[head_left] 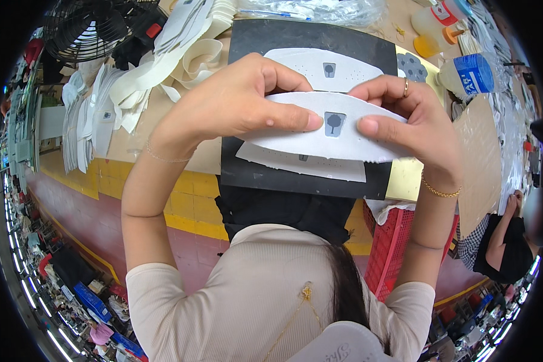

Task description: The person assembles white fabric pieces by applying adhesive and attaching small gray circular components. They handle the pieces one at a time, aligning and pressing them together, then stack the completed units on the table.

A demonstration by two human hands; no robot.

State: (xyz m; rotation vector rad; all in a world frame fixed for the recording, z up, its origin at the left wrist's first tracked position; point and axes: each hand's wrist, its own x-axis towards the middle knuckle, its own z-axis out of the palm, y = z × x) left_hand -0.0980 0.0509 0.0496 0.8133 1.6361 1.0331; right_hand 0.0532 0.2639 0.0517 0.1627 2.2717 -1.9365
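Note:
My left hand (238,99) and my right hand (421,114) hold up a white curved panel (295,140) between them. Each thumb presses on its front face, while the other fingers curl behind the upper edge, partly hidden. A small grey patch (335,124) with a dark tree shape sits mid-panel between my thumbs. Beneath, a black mat (247,45) covers part of the table. A similar white panel (295,63), with its own grey patch, lies at the mat's far side. Another white panel (271,161) lies nearer, partly covered by the held one.
Stacked white pieces (78,120) and curled off-white strips (145,72) lie left, below a black fan (90,30). Bottles, including a blue-labelled one (469,73), stand at right beside grey round pieces (411,65). A red basket (389,250) is below. Another person (507,247) sits far right.

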